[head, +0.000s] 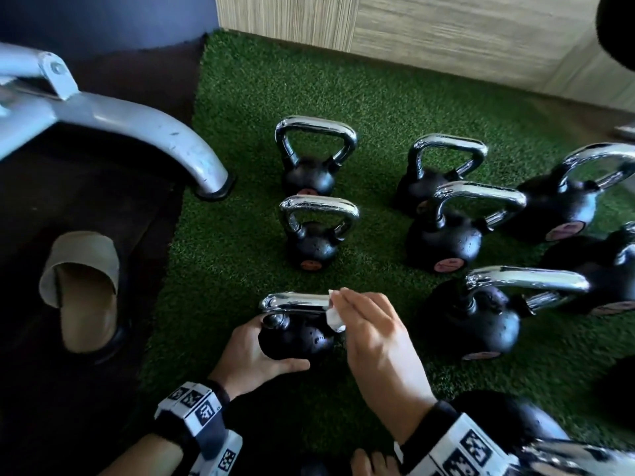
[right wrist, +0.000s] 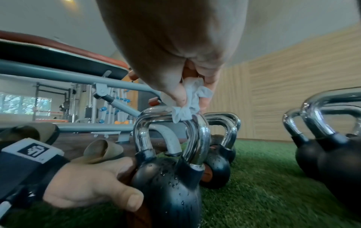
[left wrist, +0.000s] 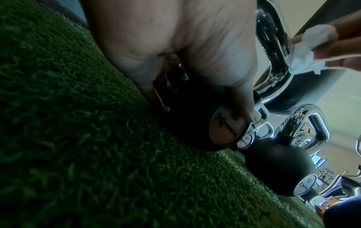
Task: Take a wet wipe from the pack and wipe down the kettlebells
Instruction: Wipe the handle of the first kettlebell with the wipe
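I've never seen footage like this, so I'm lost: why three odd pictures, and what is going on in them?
There is no machine here; a person wears three cameras. The head view looks down at both hands; each wrist view looks along one hand. On the green turf stand several black kettlebells with chrome handles. The left hand grips the body of the nearest kettlebell to steady it. The right hand pinches a white wet wipe against the right end of that kettlebell's handle. A grey bench leg and a beige slipper lie to the left.
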`<state>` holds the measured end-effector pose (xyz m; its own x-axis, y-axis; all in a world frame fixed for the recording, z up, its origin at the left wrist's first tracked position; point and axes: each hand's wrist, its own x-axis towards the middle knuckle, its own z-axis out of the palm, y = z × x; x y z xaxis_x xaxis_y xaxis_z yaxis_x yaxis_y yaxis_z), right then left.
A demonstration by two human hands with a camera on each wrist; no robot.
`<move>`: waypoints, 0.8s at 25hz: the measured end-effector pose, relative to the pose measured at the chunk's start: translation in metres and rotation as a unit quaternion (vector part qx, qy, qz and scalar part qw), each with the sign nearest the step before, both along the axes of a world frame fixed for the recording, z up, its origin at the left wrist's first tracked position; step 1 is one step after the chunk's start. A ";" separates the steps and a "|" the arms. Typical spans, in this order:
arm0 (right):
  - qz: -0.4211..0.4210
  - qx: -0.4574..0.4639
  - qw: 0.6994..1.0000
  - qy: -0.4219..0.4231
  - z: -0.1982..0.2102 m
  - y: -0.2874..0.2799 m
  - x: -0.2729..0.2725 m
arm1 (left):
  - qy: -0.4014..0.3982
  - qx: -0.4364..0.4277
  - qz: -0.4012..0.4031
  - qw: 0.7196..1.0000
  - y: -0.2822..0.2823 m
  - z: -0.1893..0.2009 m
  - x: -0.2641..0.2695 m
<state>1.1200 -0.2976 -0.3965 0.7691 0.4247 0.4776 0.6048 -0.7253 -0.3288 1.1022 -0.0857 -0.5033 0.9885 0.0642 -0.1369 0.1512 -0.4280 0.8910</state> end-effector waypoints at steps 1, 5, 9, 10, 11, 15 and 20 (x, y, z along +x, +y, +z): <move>-0.002 0.003 1.000 0.001 -0.001 0.004 -0.001 | -0.002 0.009 0.004 1.000 0.001 -0.001 0.000; -0.150 0.120 0.968 0.160 -0.012 -0.004 0.002 | 0.001 0.048 0.007 0.999 0.001 -0.005 0.000; -0.174 0.156 0.939 0.253 -0.008 -0.007 0.005 | -0.005 0.068 -0.009 0.998 0.003 -0.002 0.000; -0.180 0.171 0.929 0.273 -0.008 -0.007 0.006 | -0.005 0.073 -0.008 0.997 0.003 -0.001 0.000; -0.183 0.188 0.915 0.307 -0.010 -0.008 0.009 | -0.011 0.072 -0.007 0.997 0.002 0.003 0.000; -0.184 0.171 0.865 0.435 -0.020 -0.010 0.018 | -0.027 0.041 -0.035 0.998 -0.001 0.025 -0.003; -0.201 0.165 0.873 0.412 0.009 -0.027 0.018 | 0.064 0.085 -0.086 0.991 0.019 0.021 -0.004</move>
<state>1.1378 -0.3250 -0.3873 0.9647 -0.0159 -0.2629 -0.2180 -0.6082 -0.7632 1.0986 -0.0671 -0.4822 0.9623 -0.0712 -0.2627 0.1690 -0.6001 0.7819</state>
